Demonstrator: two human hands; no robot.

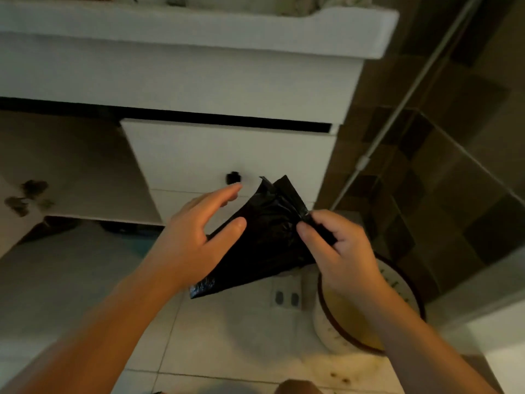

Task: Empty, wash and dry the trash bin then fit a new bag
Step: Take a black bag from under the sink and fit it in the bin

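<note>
While my right hand (341, 251) pinches its upper corner, the folded, glossy black bag (264, 237) slants from lower left to upper right above the bin (329, 331); my left hand (196, 237) lies spread against it.

Dim warm light, soft motion blur, wide-angle distortion at edges.

left hand (193, 237): bare, no ring | right hand (341, 251): bare | forearms: sleeveless, seemingly; view blurred
</note>
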